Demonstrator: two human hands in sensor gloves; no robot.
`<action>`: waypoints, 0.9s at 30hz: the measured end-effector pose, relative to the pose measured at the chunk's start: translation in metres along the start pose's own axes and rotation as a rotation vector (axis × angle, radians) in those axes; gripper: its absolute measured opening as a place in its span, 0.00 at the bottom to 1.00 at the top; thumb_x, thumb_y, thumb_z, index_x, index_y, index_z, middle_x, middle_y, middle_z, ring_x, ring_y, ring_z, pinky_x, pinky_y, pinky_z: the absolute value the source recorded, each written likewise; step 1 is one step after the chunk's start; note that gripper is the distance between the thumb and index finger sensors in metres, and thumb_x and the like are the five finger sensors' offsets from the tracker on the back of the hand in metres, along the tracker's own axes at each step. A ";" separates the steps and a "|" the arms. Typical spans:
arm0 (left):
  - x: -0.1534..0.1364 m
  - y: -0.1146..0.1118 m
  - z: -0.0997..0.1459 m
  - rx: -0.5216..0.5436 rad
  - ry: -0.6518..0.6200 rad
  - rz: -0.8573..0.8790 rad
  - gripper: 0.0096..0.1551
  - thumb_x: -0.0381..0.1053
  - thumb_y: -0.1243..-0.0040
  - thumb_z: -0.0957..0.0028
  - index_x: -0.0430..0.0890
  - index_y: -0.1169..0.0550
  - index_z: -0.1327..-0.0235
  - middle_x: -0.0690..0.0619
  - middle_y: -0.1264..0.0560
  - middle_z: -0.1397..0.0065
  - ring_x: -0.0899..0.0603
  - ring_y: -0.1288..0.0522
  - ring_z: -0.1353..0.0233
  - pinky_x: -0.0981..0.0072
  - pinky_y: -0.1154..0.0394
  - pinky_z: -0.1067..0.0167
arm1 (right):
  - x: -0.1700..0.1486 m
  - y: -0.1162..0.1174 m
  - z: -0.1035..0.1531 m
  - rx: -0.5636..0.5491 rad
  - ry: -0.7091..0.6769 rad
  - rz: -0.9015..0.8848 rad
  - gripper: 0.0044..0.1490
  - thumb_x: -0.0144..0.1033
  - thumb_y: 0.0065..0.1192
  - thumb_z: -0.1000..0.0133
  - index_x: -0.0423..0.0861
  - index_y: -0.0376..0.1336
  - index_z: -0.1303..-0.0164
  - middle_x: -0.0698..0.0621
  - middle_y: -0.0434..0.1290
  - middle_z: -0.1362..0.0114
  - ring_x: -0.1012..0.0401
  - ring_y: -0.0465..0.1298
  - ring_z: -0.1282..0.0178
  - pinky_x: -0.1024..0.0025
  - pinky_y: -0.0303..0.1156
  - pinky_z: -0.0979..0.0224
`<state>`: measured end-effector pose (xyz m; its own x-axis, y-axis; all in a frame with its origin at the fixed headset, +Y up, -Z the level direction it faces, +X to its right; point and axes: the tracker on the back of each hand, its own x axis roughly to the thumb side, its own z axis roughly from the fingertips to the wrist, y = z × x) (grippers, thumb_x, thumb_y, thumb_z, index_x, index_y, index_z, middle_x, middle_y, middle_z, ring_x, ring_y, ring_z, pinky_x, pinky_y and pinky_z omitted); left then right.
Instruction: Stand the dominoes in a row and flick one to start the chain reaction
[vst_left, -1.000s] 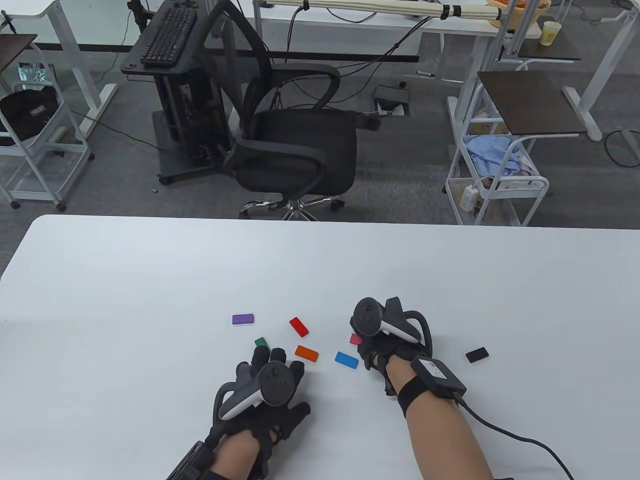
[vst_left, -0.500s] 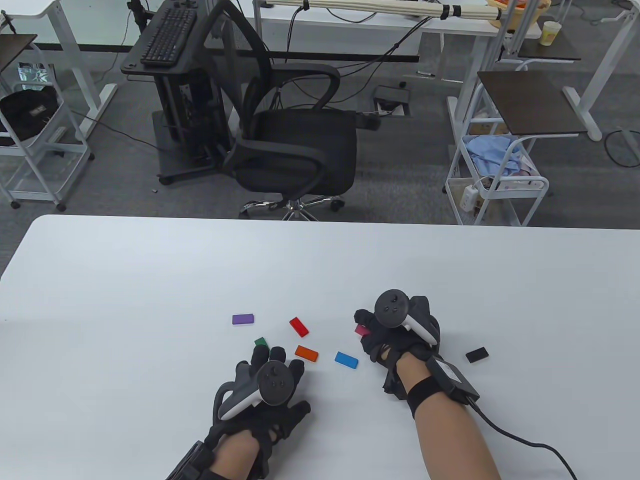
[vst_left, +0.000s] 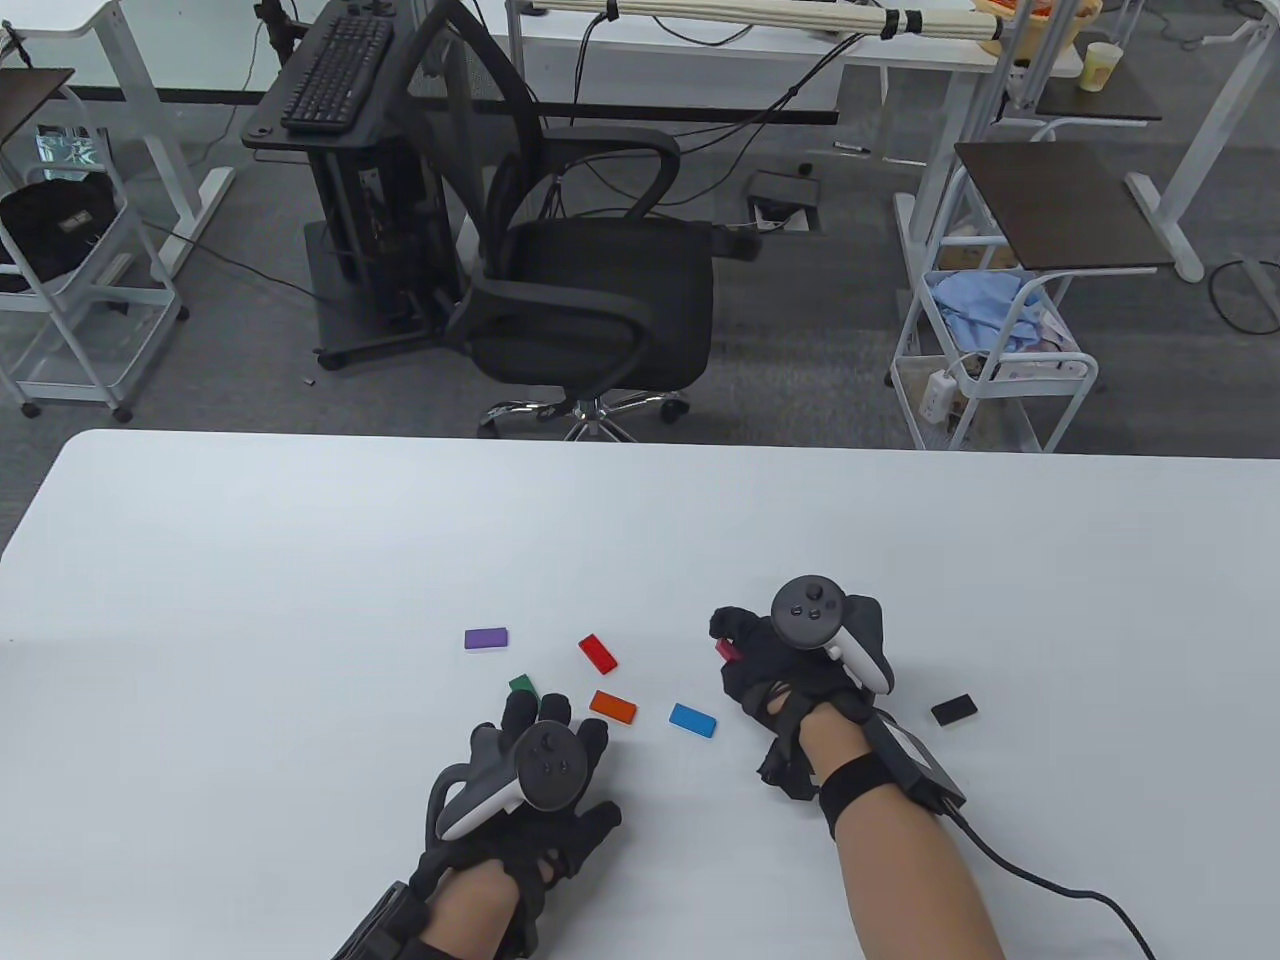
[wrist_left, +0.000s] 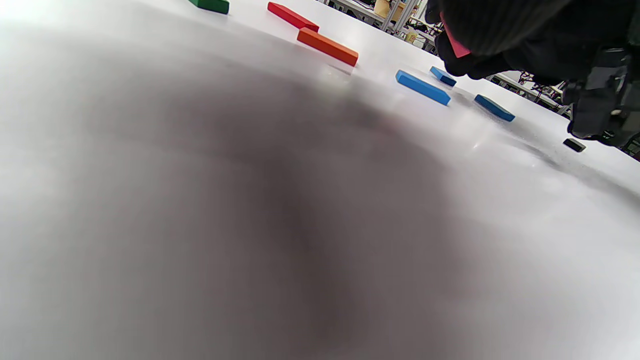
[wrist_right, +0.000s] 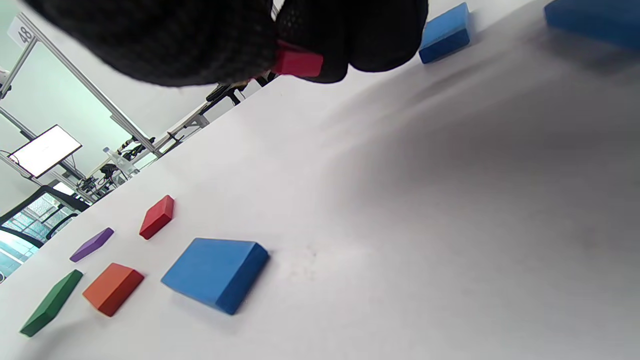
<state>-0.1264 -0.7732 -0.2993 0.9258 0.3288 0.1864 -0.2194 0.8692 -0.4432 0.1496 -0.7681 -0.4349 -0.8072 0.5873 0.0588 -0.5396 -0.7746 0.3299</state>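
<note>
My right hand (vst_left: 735, 640) pinches a pink domino (vst_left: 727, 649) between thumb and fingers and holds it just above the white table (vst_left: 300, 560); the right wrist view shows the pink domino (wrist_right: 298, 63) in the fingertips. My left hand (vst_left: 545, 715) lies flat on the table with fingers spread and holds nothing. Lying flat between the hands are a purple domino (vst_left: 486, 638), a red one (vst_left: 597, 652), a green one (vst_left: 521, 685) at my left fingertips, an orange one (vst_left: 613, 707) and a blue one (vst_left: 692, 719). A black domino (vst_left: 953, 710) lies right of my right hand.
Two more blue dominoes (wrist_left: 443, 76) (wrist_left: 494, 107) lie under my right hand, seen only from the wrist views. A cable (vst_left: 1040, 885) runs from my right wrist across the table. An office chair (vst_left: 590, 300) stands beyond the far edge.
My right hand has picked the pink domino off the table and shifted right and slightly away, turning its back upward. The left hand and the other dominoes have not moved.
</note>
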 end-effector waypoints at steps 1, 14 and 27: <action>0.000 0.000 0.000 0.000 0.000 0.000 0.48 0.69 0.51 0.49 0.56 0.56 0.23 0.47 0.75 0.20 0.35 0.82 0.25 0.28 0.75 0.34 | -0.001 0.001 -0.001 0.004 0.002 0.000 0.38 0.39 0.64 0.45 0.55 0.48 0.30 0.44 0.63 0.29 0.42 0.61 0.31 0.32 0.41 0.22; 0.000 0.000 0.000 -0.004 -0.001 -0.002 0.48 0.69 0.51 0.49 0.56 0.56 0.23 0.47 0.75 0.20 0.36 0.82 0.25 0.29 0.75 0.33 | -0.005 0.005 -0.005 -0.073 0.028 0.076 0.34 0.37 0.65 0.45 0.55 0.50 0.34 0.48 0.66 0.32 0.44 0.63 0.32 0.36 0.42 0.21; 0.000 0.000 0.000 -0.013 0.003 -0.005 0.48 0.68 0.51 0.49 0.56 0.56 0.23 0.47 0.75 0.20 0.36 0.82 0.25 0.29 0.75 0.33 | 0.006 0.003 -0.011 -0.056 0.099 0.226 0.34 0.40 0.67 0.45 0.53 0.52 0.33 0.47 0.67 0.32 0.43 0.62 0.31 0.36 0.41 0.21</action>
<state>-0.1258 -0.7735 -0.2995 0.9276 0.3238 0.1862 -0.2112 0.8658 -0.4536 0.1402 -0.7698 -0.4441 -0.9269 0.3739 0.0320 -0.3527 -0.8972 0.2658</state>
